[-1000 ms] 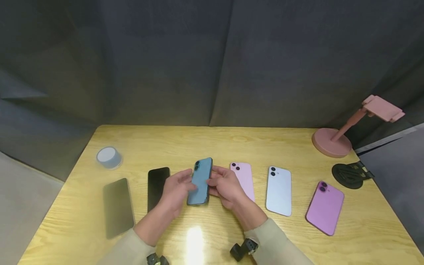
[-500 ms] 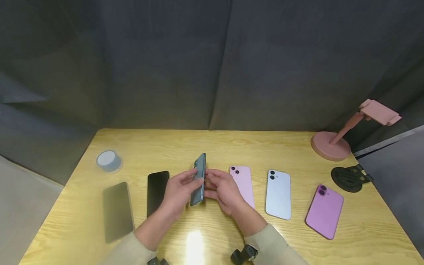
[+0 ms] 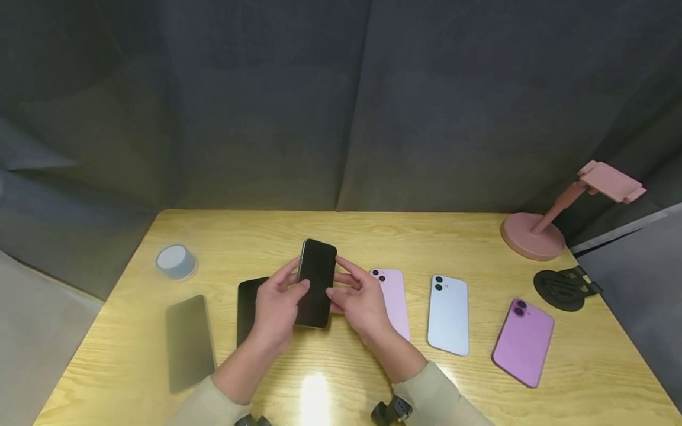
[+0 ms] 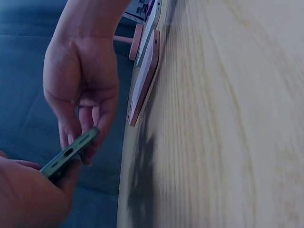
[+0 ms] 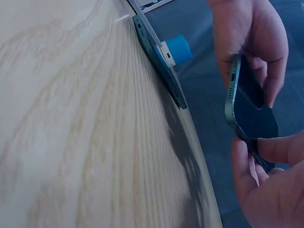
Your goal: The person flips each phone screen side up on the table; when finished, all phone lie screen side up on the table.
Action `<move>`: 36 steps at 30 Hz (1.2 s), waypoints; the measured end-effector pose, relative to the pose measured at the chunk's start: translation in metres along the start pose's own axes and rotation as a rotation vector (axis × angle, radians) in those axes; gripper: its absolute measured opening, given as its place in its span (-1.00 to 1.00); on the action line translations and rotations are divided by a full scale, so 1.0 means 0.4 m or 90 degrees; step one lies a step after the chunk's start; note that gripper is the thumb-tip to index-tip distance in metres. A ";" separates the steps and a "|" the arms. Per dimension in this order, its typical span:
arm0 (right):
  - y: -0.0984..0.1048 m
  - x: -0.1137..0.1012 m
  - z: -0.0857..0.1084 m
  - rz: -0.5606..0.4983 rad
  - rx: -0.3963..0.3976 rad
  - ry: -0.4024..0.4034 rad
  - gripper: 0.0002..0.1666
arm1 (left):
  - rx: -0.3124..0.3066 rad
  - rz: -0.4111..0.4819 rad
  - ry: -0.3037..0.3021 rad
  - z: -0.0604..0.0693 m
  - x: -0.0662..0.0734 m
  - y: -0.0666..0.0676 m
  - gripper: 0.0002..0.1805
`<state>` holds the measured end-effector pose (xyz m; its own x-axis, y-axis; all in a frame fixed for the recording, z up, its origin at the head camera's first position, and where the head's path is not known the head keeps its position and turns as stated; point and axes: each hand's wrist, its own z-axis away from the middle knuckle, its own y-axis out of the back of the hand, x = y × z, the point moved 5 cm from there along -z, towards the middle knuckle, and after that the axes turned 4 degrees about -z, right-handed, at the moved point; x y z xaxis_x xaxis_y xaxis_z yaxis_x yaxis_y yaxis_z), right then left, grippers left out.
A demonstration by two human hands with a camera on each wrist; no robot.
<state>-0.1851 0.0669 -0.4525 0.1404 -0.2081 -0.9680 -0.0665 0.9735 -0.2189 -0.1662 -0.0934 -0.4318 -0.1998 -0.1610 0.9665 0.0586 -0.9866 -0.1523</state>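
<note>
pinching a phone (image 3: 318, 263) mid-frame, our left hand (image 3: 274, 307) and right hand (image 3: 364, 302) half-curl; its screen (image 3: 315, 307) faces us, long axis near-vertical.

We see a dark rectangular phone (image 3: 318, 287) with a smooth, glass-like face and green, metallic-looking edge, a yellow wood-grain table (image 3: 437, 239) with a glossy glare, a creased, matt, dark-grey cloth-like curtain (image 3: 256, 106), and a matt, pink, plastic-looking, round-based stand (image 3: 558, 208).

Dark grey cloth (image 3: 256, 118) hangs behind a pale wood-grain table (image 3: 426, 242) whose top catches a bright glare (image 3: 314, 396).
</note>
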 end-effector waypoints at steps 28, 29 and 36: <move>0.034 0.038 -0.009 0.196 -0.017 -0.059 -0.30 | 0.059 -0.228 0.084 0.001 -0.078 0.023 -0.39; 0.035 0.038 -0.007 0.201 -0.019 -0.061 -0.31 | 0.059 -0.231 0.084 0.002 -0.079 0.022 -0.39; 0.036 0.032 0.006 0.243 -0.038 -0.052 -0.40 | 0.051 -0.212 0.074 0.007 -0.086 0.021 -0.41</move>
<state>-0.1819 0.0785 -0.4679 0.1718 0.1783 -0.9689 -0.1856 0.9717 0.1459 -0.1559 -0.0961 -0.4657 -0.3309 0.1624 0.9296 0.0467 -0.9811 0.1880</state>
